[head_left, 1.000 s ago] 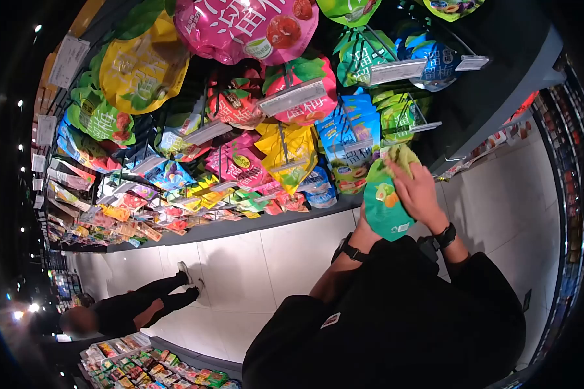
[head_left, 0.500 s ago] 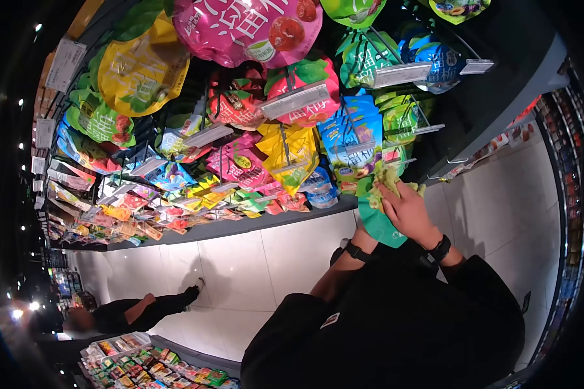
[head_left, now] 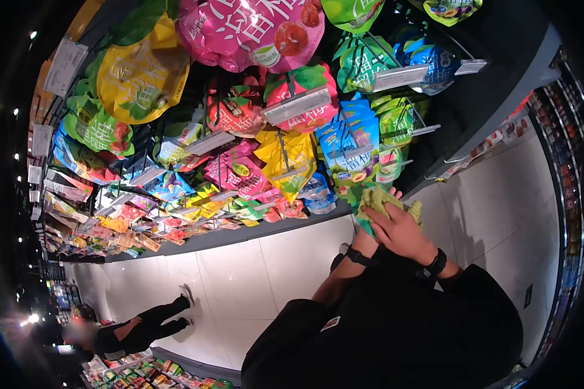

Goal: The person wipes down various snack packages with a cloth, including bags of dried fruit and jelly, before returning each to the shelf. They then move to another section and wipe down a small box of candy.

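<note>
A green snack bag (head_left: 355,195) lies in my left hand (head_left: 365,244), which supports it from beneath. Most of that hand is hidden by the bag, though a few fingertips show past the far edge. My right hand (head_left: 401,230) presses a crumpled yellow-green cloth (head_left: 374,200) onto the bag's upper face, fingers bent over it. Just beyond my hands hang blue snack bags (head_left: 350,139) and a light green bag (head_left: 389,165) on the rack hooks.
Hanging snack bags fill the rack, including a large pink bag (head_left: 250,29) and a yellow bag (head_left: 143,71). Price tags (head_left: 298,106) jut out on hooks. A person in dark clothes (head_left: 143,327) stands on the tiled floor (head_left: 233,272). More stocked shelves line the right.
My right hand and the cloth have shifted slightly left and down over the bag. The bag has tilted, so less of its teal face shows. The other person's legs have moved apart.
</note>
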Demonstrator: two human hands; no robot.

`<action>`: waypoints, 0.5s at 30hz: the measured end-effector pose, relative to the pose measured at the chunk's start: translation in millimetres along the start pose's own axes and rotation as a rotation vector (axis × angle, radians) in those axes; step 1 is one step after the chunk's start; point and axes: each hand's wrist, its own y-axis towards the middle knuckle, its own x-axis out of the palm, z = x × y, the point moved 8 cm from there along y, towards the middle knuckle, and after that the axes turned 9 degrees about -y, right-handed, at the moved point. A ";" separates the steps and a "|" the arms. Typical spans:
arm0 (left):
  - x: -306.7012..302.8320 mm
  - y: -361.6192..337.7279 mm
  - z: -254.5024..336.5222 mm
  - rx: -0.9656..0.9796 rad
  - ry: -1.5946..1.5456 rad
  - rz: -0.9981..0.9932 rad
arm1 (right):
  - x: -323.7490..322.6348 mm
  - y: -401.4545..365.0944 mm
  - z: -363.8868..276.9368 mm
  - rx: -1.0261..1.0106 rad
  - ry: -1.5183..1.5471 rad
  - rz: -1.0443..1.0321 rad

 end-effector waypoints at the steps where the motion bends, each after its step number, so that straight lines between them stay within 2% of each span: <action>1: 16.2 5.0 5.8 -0.006 0.000 -0.009 | 1.2 -1.0 -10.5 -0.072 -0.017 -0.086; 2: 31.9 9.3 13.6 0.024 -0.126 -0.105 | 1.5 -2.0 -12.6 -0.041 -0.005 -0.189; 3: 46.5 11.1 21.6 0.054 -0.253 -0.200 | 0.8 -2.1 -14.4 -0.040 -0.010 -0.183; 4: 25.0 11.2 21.0 0.052 -0.144 0.186 | -7.0 -1.3 -10.7 0.027 0.065 -0.083; 5: 22.6 17.5 25.3 0.051 -0.143 0.180 | -14.6 -0.5 -5.7 0.093 0.141 0.017; 6: 8.0 26.4 25.1 -0.009 -0.201 0.304 | -15.0 1.3 -4.5 0.091 0.136 0.022; 7: -4.9 33.3 23.5 -0.070 -0.258 0.426 | -19.9 1.5 7.0 0.186 0.225 0.103; 8: 57.1 35.6 58.9 0.264 0.307 0.470 | -24.3 0.3 19.5 0.279 0.314 0.185; 9: 70.4 37.9 72.4 0.287 0.591 0.531 | -25.5 -0.8 24.3 0.274 0.309 0.190; 11: 84.2 35.9 84.9 0.360 0.875 0.451 | -24.3 -8.6 37.6 0.299 0.323 0.192; 13: 92.6 35.7 90.5 0.311 0.862 0.450 | -19.7 -18.4 44.2 0.315 0.308 0.225; 15: 108.2 37.0 99.9 0.317 1.016 0.357 | -9.9 -31.3 63.8 0.521 0.464 0.244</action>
